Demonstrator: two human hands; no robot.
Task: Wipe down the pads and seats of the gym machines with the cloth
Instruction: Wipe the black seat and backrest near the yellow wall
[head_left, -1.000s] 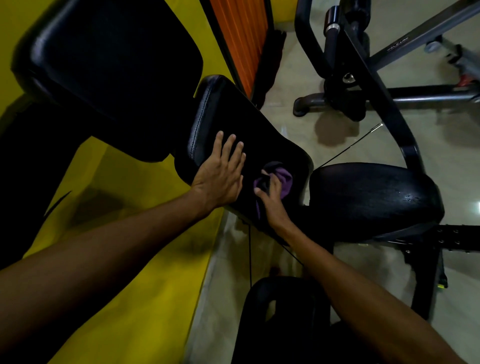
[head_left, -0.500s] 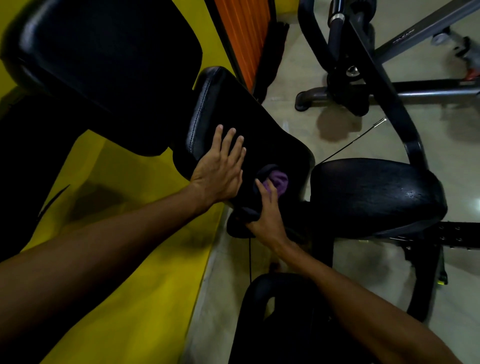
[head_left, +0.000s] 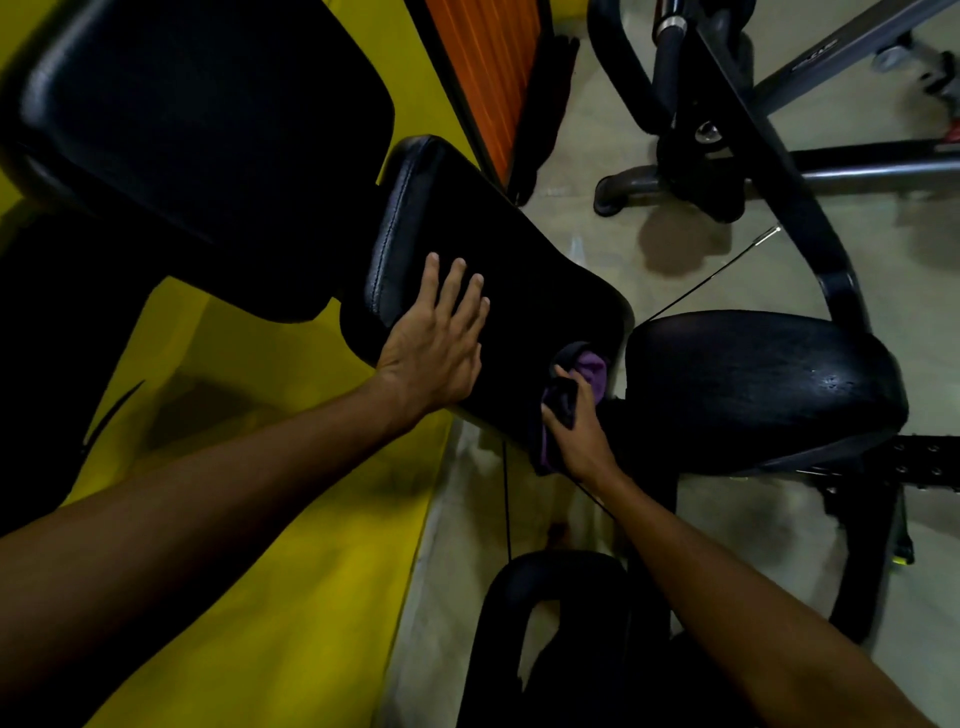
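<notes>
My left hand (head_left: 434, 353) lies flat, fingers straight, on the black stitched vinyl pad (head_left: 519, 270), whose long axis runs from upper left to lower right. My right hand (head_left: 579, 436) grips the bunched purple-and-black cloth (head_left: 592, 371) at the pad's lower right corner, beside the rounded, grained seat (head_left: 753, 384). Lettering on the grey bar (head_left: 831, 47) is unreadable.

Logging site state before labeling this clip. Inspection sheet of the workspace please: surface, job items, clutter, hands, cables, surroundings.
surface: black angled pad, stitched edge; dim light, dirt not judgeable.
job's things: purple cloth at pad's lower end; black seat beside it.
clutter: nothing seen.
hands: left hand flat on pad; right hand grips cloth.
cables: thin black cable over floor above seat; second cable below pad.
surroundings: yellow surface, orange panel, tiled floor, machine frame, large pad upper left.
</notes>
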